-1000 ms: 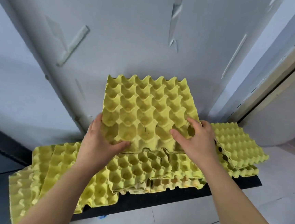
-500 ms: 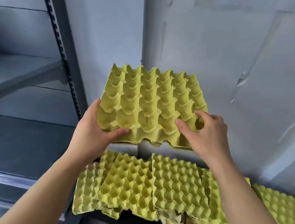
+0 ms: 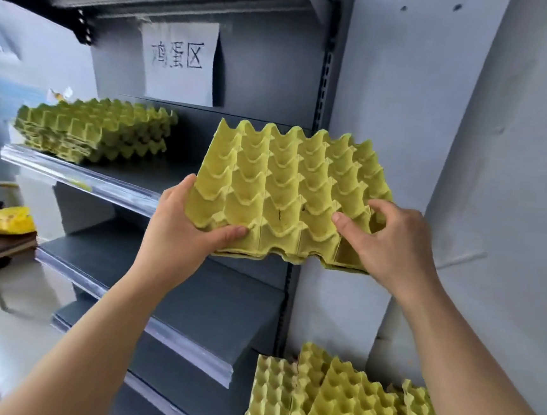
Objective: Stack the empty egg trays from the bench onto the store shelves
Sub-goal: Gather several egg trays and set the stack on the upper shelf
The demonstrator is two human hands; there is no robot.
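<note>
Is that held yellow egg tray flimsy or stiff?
Probably stiff and light: the egg tray, gripped only at its near edge by left hand and right hand, shows no sag. Likely tearable: a crack marks that edge.

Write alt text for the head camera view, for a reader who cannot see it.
A left hand and a right hand hold a yellow egg tray by its near edge before grey shelves. A stack of trays sits on one shelf at left, near a paper sign; more trays lie at lower right.

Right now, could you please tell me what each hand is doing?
Left hand: holding the yellow egg tray, left corner.
Right hand: holding the same tray, right corner.
</note>
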